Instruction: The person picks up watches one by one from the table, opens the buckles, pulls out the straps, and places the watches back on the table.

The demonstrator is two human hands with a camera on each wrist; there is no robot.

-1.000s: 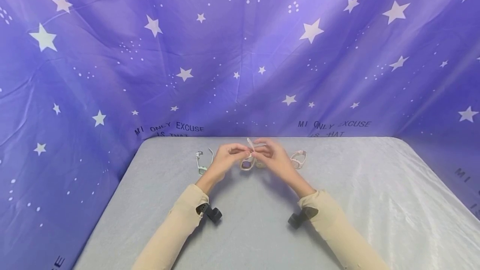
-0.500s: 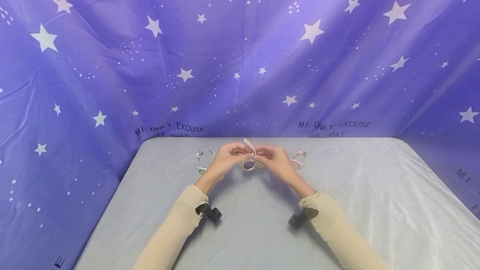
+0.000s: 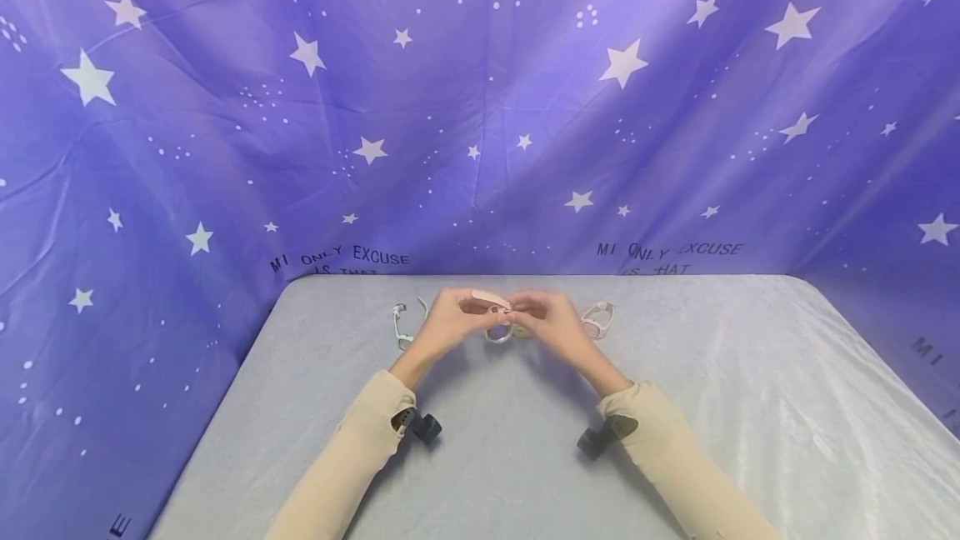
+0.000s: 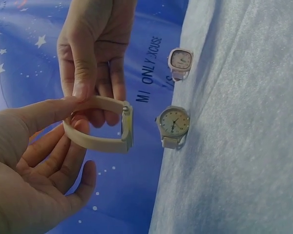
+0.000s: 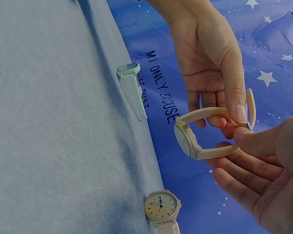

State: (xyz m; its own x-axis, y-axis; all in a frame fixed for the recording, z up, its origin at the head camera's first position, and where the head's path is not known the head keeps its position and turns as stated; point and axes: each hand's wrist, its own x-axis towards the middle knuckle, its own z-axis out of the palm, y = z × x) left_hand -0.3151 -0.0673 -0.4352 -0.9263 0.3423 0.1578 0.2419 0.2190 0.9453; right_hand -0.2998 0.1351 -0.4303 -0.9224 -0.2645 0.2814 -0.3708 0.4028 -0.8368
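A cream wristwatch (image 3: 498, 335) is held up between both hands, its strap bent into a loop with the case facing away from the fingertips. My left hand (image 3: 452, 322) pinches the strap near the buckle with thumb and fingers. My right hand (image 3: 551, 322) pinches the same spot from the other side, thumb tips close together. In the right wrist view, the free strap end (image 5: 251, 105) sticks out past the thumbs, and a bit of metal buckle shows there. The left wrist view has the looped strap (image 4: 100, 144) edge-on; fingers partly hide the buckle.
On the grey cloth-covered table (image 3: 510, 457) lie a pale green watch (image 3: 406, 340) to the left, a round-dial watch (image 4: 173, 123) behind the hands, and a pink square-cased watch (image 3: 597, 320) to the right. A purple star-printed curtain (image 3: 480, 107) hangs behind the table's far edge.
The strap's free end, upright a second ago, has tipped left and now lies over toward my left hand. My right fingers have drawn in around the buckle area.
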